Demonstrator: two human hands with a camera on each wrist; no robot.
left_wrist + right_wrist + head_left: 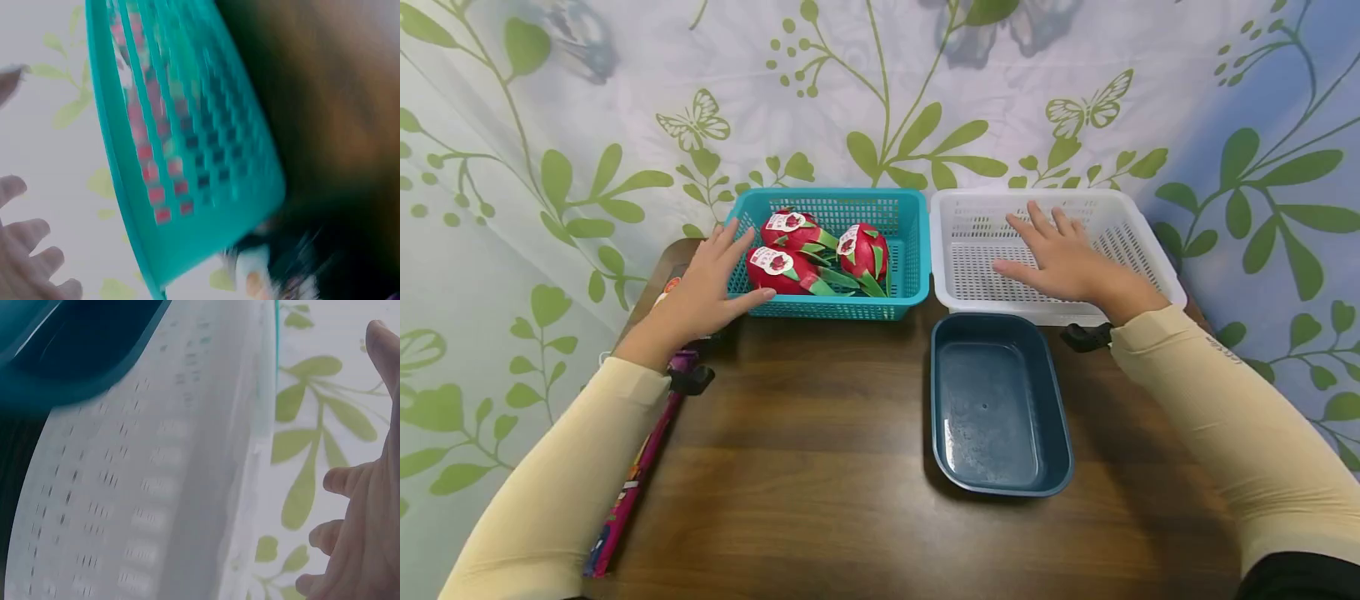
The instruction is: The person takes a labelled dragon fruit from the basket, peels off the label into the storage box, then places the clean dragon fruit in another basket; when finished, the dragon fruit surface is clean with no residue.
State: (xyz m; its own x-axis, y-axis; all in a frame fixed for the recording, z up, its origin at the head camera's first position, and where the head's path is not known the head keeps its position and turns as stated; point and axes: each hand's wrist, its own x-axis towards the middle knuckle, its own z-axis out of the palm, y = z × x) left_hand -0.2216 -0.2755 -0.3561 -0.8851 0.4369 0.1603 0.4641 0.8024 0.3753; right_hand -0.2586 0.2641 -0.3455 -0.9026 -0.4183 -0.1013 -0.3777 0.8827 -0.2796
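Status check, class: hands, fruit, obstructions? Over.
Left hand and right hand empty. Three dragon fruits inside teal basket. Access from above looks unobstructed.

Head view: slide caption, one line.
Left hand by a teal basket of three dragon fruits, right hand over a white basket.

three dragon fruits (863, 257), two baskets (835, 309), one tub (1000, 408), two hands (1060, 260)

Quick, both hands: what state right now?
Left hand: open, holding nothing, near the teal basket.
Right hand: open, holding nothing, above the white basket.
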